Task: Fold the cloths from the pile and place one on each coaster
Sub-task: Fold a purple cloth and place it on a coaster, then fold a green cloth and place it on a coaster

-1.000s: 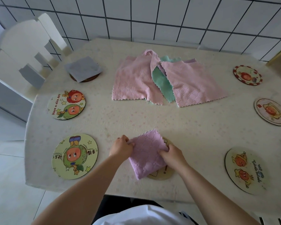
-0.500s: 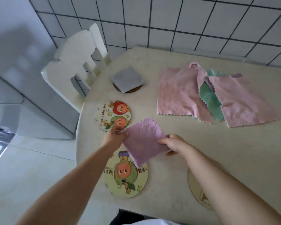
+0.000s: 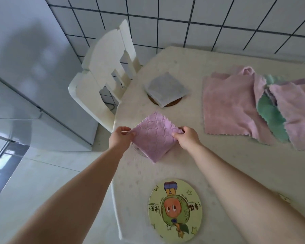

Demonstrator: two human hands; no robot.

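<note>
- Head view, hands: the left hand (image 3: pixel 121 138) pinches the left corner of a folded purple cloth (image 3: pixel 154 135) between thumb and fingers. The right hand (image 3: pixel 187 138) pinches the opposite, right corner in the same manner. Both arms reach forward from the bottom of the frame.
- Head view, held item: the folded purple cloth is a small square turned corner-on, like a diamond. It sits over a coaster (image 3: pixel 139 152) near the left edge of the table (image 3: pixel 227 169). Only a thin arc of that coaster shows below the cloth's lower left side. Whether the cloth lies flat on it or hangs just above cannot be told.
- Head view, finished item: a folded grey cloth (image 3: pixel 166 88) lies on a brown-rimmed coaster (image 3: pixel 173 103) farther back on the table, beyond the held cloth.
- Head view, uncovered item: a green cartoon coaster (image 3: pixel 175 211) lies bare on the table, nearer the person, between the two forearms.
- Head view, pile: the unfolded cloths lie at right, well apart from the hands. A pink cloth (image 3: pixel 231 106) lies spread out at the left of the pile, a green cloth (image 3: pixel 269 118) shows in the middle, and a second pink cloth (image 3: pixel 299 113) overlaps it at right.
- Head view, surroundings: a white chair (image 3: pixel 104 71) stands at the table's left corner, against a white tiled wall (image 3: pixel 183 20) with dark grout lines.
</note>
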